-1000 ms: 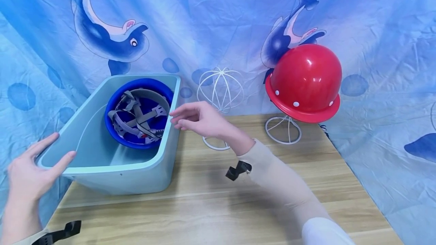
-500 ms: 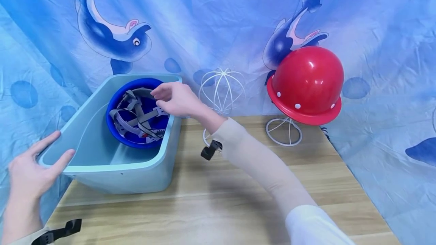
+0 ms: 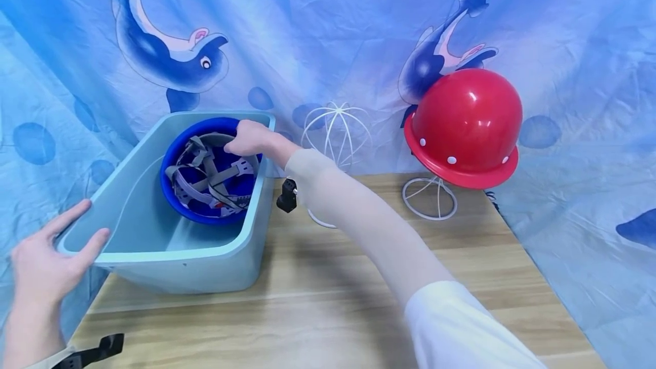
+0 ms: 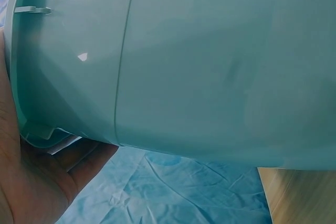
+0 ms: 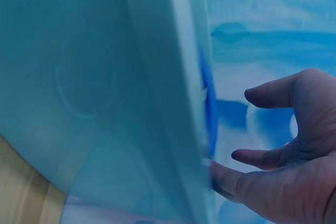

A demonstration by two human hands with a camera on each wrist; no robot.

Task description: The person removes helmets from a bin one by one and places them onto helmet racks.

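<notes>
A blue hard hat (image 3: 222, 158) lies upside down in a pale blue-green plastic bin (image 3: 184, 273), its grey straps and headband facing up. My right hand (image 3: 250, 138) is over the hat's far right rim. In the right wrist view its fingers and thumb stand apart near a blue sliver of the hat (image 5: 211, 111), seen past the bin's edge; I cannot tell whether they touch it. With my left hand (image 3: 47, 259) I hold the bin's near left corner. The left wrist view has fingers wrapped under the rim and the bin's outer wall (image 4: 199, 77).
A white wire hat stand (image 3: 338, 109) stands bare right of the bin, partly behind my right forearm. Further right, a red hard hat (image 3: 466, 124) sits tilted on another wire stand (image 3: 429, 219). A dolphin-print curtain (image 3: 318, 33) hangs behind the wooden table (image 3: 307, 312).
My right hand has moved left from beside the bin's right edge, across it, onto the far right part of the blue hard hat. The left hand and the bin stay in place.
</notes>
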